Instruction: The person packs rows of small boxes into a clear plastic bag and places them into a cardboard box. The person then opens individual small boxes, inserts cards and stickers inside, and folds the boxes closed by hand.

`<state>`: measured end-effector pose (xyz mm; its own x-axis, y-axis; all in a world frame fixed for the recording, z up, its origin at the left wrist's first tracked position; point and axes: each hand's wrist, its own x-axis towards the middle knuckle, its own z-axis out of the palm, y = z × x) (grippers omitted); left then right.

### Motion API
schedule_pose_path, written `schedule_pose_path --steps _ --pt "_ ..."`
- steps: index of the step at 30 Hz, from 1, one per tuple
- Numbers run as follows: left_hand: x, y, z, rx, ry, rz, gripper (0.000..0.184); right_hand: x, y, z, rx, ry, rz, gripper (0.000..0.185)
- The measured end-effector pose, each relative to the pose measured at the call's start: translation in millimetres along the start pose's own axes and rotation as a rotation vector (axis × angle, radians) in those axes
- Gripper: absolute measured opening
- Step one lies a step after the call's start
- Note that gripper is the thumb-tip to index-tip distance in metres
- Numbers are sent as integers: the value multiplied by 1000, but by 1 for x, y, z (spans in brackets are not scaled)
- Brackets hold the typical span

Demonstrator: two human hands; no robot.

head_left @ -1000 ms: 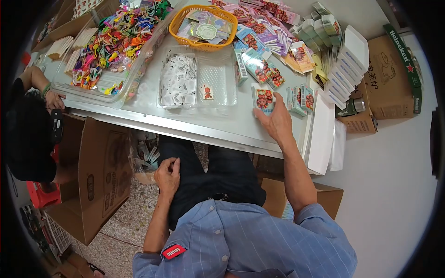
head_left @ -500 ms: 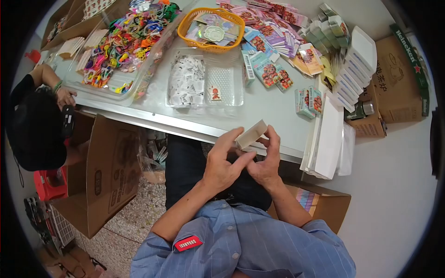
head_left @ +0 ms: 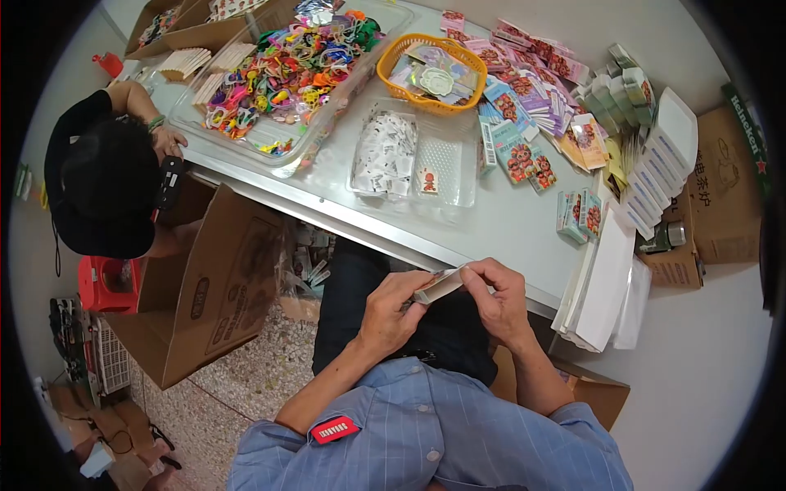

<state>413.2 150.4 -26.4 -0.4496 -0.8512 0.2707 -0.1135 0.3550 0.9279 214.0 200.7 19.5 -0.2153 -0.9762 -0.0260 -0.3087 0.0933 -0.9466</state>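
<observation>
Above my lap, near the table's front edge, a small white-walled paper carton (head_left: pixel 440 286) is between my hands. My left hand (head_left: pixel 389 313) grips its left end, with the thumb below and the fingers behind. At its right end, my right hand (head_left: pixel 499 304) pinches the edge between thumb and fingers. The pale inner wall faces up toward me; whether anything lies inside I cannot tell. Beyond my hands is a clear plastic tray (head_left: pixel 453 200) with a heap of small white printed packets (head_left: pixel 385 155) and one small card with a red figure (head_left: pixel 427 180).
A yellow basket (head_left: pixel 391 51) of cards stands at the back. Left of it, a clear bin (head_left: pixel 307 155) holds colourful hair-tie-like loops. Printed cartons (head_left: pixel 517 155) lie right, beside stacked white boxes (head_left: pixel 667 151). At left, another person (head_left: pixel 106 180) leans over a cardboard box (head_left: pixel 221 286).
The camera view has shifted, so the table sits further right. My hands have lowered and turned the carton flatter; my right hand has moved to its right end.
</observation>
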Motion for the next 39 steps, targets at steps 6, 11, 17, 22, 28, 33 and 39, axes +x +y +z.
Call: schedule_pose_path --steps 6,11,17,22,28,33,39 --pt "-14 -17 -13 -135 -4 -115 31 19 -18 -6 7 -199 31 15" --pt "-19 -19 -18 -206 70 -278 28 98 -49 -23 -433 -29 -353 19" --pt "-34 -33 -20 -297 152 -395 28 182 -18 1 -1026 -303 -528 19" --pt "-45 -42 -24 -313 202 -442 30 199 -2 12 -1131 -445 -391 15" --pt "-34 -46 -25 -324 273 -414 31 197 1 1 -1016 -401 -442 12" --pt "-22 -45 -26 -411 283 -379 36 163 -44 -16 -620 -272 -423 11" --pt "-12 -39 -16 -422 226 -344 36 118 -75 -8 -475 -427 -648 14"
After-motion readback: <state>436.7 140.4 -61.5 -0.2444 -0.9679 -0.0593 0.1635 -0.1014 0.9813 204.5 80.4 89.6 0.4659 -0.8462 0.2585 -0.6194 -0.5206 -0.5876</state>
